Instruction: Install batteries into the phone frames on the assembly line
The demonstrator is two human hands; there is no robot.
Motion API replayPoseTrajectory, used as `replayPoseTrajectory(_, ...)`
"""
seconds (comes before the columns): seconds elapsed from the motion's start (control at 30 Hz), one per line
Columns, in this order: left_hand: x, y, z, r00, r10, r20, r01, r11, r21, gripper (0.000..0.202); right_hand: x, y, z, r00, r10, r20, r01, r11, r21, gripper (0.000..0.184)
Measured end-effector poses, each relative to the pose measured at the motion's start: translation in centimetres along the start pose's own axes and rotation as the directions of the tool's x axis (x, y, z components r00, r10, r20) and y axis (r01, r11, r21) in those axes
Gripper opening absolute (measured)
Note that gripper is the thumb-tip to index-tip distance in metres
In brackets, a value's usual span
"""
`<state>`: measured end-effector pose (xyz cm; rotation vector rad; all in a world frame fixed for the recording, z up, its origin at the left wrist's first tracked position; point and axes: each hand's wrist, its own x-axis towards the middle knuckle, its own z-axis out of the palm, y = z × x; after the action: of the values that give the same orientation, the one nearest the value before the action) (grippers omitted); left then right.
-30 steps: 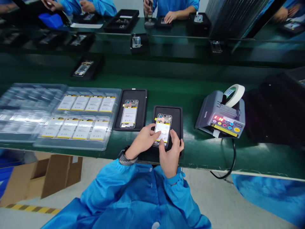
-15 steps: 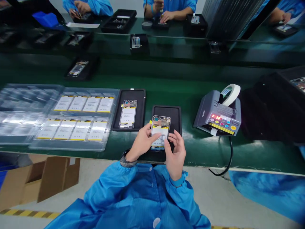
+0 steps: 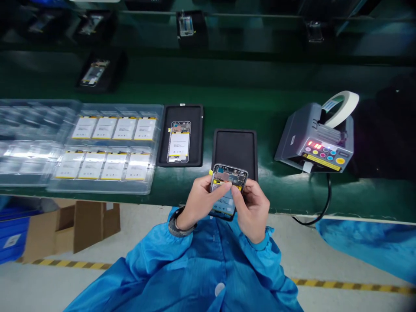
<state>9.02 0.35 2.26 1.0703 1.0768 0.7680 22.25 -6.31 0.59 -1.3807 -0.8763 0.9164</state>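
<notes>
An opened phone (image 3: pixel 227 175), its circuit board and battery exposed, is held between both my hands at the bench's front edge. My left hand (image 3: pixel 202 201) grips its left side, with the thumb lying across the battery near the board. From the right, my right hand (image 3: pixel 252 210) closes on the other side, its thumb tip pressed by the battery's top edge. Beyond the phone lies a black tray (image 3: pixel 234 147), partly covered by it. A second opened phone (image 3: pixel 179 145) with a white battery rests in another black tray (image 3: pixel 195 151) to the left.
Clear plastic trays (image 3: pixel 97 187) at left hold several white batteries (image 3: pixel 113 167). A grey tape dispenser (image 3: pixel 295 138) with a lit display stands at right, its black cable (image 3: pixel 328 199) hanging over the bench edge. More phones in black trays (image 3: pixel 113 71) stand farther back. Cardboard boxes (image 3: pixel 94 225) are on the floor.
The phone has come up off its tray toward me and is tilted. My right hand has closed onto it, and both thumbs have met near the battery's top edge. The view has tipped downward.
</notes>
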Motion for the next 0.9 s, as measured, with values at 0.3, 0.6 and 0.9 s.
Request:
replayPoseTrajectory(0.3, -1.3, 0.7, -0.7, 0.96, 0.277, -0.037, -0.259, 0.932, 0.252, 0.016, -1.0, -0.7, 0.5, 0.995, -0.096, -0.011, 0.094, 0.991, -0.096, 0.012)
replayPoseTrajectory(0.6, -1.7, 0.5, -1.0, 0.925, 0.381, -0.001, -0.366, 0.89, 0.271, 0.012, -1.4, -0.9, 0.4, 0.977, -0.212, -0.025, 0.2, 0.949, -0.244, 0.012)
replayPoseTrajectory(0.9, -2.2, -0.9, -1.5, 0.956, 0.29, -0.045, -0.27, 0.929, 0.253, 0.036, -2.0, -0.2, -0.2, 0.971, -0.216, 0.105, 0.229, 0.964, -0.135, 0.046)
